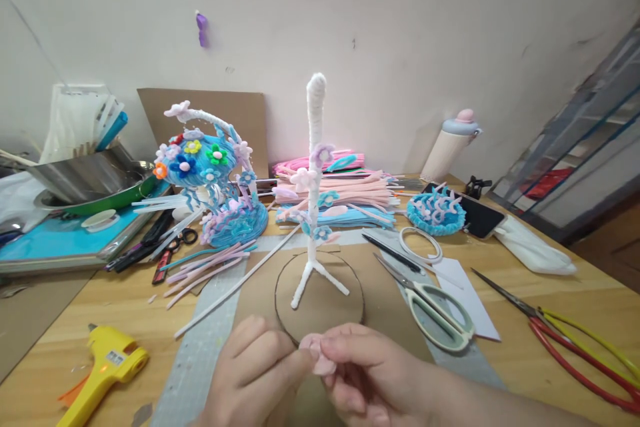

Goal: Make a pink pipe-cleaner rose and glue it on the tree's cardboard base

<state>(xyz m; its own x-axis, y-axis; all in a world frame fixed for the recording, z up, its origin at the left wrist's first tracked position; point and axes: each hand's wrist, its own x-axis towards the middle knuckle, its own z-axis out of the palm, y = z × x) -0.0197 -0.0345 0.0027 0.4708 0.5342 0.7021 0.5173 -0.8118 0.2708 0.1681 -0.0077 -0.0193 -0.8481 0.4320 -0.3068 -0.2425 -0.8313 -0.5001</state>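
Observation:
Between the fingertips of my left hand [260,367] and my right hand [373,367] is a small pale pink fuzzy piece [320,353], apparently bent pipe cleaner. Both hands pinch it, low in front of me; its full shape is partly hidden by the fingers. Just beyond them stands a white wrapped stem [314,120] on splayed feet, upright, with pink, lilac and blue flowers and leaves along it. Its feet rest on a cardboard sheet [260,287] within a drawn circle.
A yellow glue gun [107,360] lies left. Green-handled scissors [440,313] and red-and-yellow shears [575,347] lie right. Behind are bundled pipe cleaners [345,190], a flower-covered blue ornament [200,160], a blue fuzzy disc [436,210], a phone [475,213] and a bottle [445,147].

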